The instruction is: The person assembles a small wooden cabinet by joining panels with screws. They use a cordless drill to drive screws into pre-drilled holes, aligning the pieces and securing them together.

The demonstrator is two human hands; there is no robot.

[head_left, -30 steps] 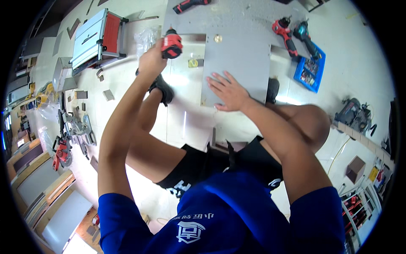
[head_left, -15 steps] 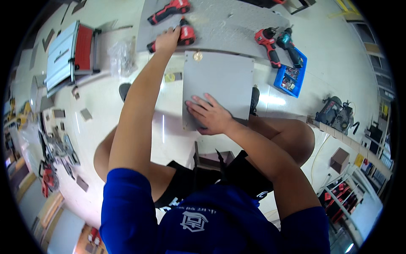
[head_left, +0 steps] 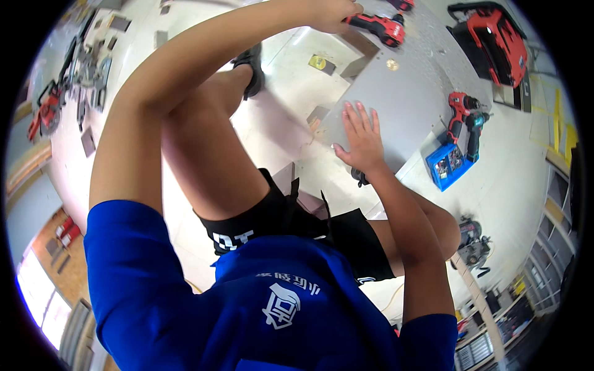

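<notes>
My right hand (head_left: 362, 139) lies flat near the near left corner of a grey board (head_left: 396, 93), fingers spread. A small gold round piece (head_left: 392, 64) sits at the board's far end. My left hand (head_left: 334, 15) is at the top edge of the view, beside the handle end of a red and black cordless drill (head_left: 387, 29). Its fingers are curled. Whatever they hold, if anything, is hidden. Part of another red tool (head_left: 402, 5) shows just beyond the drill.
At right, a red drill (head_left: 459, 114) and a teal drill (head_left: 475, 133) lie by a blue tray (head_left: 448, 166) of small hardware. A red and black machine (head_left: 495, 46) stands far right. A yellow-labelled piece (head_left: 322, 63) lies on the floor. My knees flank the board.
The view has swung, so the board and tools appear farther right. My left hand has shifted from the drill's body to beside its handle end. My right hand stays on the board.
</notes>
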